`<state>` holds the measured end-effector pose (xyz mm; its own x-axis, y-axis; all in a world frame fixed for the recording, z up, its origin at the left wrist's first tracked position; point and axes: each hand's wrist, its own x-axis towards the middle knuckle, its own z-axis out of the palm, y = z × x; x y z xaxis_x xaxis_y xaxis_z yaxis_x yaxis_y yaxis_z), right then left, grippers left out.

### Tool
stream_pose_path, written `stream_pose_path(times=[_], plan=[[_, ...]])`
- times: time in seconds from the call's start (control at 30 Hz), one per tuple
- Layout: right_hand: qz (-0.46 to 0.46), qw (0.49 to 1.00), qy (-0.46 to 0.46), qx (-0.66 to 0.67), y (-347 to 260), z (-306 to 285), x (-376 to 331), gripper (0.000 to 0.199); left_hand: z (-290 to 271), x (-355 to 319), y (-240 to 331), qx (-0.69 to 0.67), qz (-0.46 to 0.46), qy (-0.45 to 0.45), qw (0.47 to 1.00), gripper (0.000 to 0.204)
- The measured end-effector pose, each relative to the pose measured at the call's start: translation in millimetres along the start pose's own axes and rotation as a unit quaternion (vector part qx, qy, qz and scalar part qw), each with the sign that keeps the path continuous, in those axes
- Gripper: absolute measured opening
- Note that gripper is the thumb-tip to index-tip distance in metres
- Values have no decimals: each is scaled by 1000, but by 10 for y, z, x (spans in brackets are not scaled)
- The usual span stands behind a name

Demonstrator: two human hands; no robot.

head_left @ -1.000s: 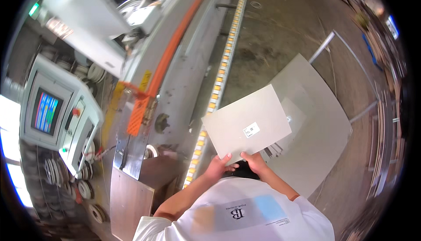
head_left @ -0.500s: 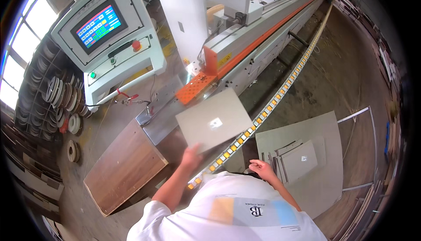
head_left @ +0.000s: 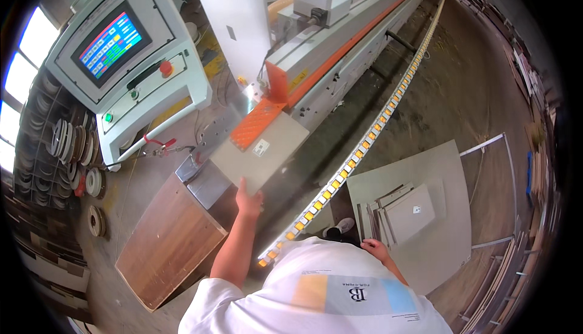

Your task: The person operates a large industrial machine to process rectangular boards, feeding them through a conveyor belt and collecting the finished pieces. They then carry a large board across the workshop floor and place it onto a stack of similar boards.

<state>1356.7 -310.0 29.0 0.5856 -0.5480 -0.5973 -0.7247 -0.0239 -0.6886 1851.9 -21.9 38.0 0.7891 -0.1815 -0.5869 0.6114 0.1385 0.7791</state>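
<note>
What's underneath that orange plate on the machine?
Part of a pale panel lies under the orange plate; its nearer part shows, with the left hand at its edge. The covered part and anything else beneath the plate can't be seen.

L: wndw (head_left: 36,39) + wht reels (head_left: 63,141) | tan reel (head_left: 101,220) on flr (head_left: 100,268) | far R: stkd brds (head_left: 498,285)

Fisheye view from the wearer's head, facing steeply down and forward over a white T-shirt (head_left: 310,291), nearest the lens and behind the fingers of the left hand (head_left: 248,200). Those fingers sit slightly left of and below centre. The wide view reaches a control console (head_left: 136,70), beyond them to the left, and an orange rail (head_left: 346,53) running away ahead and right of them; straight edges bow toward the black rim.
</note>
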Motion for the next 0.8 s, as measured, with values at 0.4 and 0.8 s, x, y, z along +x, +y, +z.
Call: stream_pose_path(times=[0.4, 0.8], plan=[[101, 990, 79, 63, 1252, -326, -77, 31, 1211, 471, 220, -133, -120, -47, 983, 43], [228, 900, 363, 84, 2444, -1284, 683, 40, 2274, -778, -864, 657, 215, -178, 700, 54]])
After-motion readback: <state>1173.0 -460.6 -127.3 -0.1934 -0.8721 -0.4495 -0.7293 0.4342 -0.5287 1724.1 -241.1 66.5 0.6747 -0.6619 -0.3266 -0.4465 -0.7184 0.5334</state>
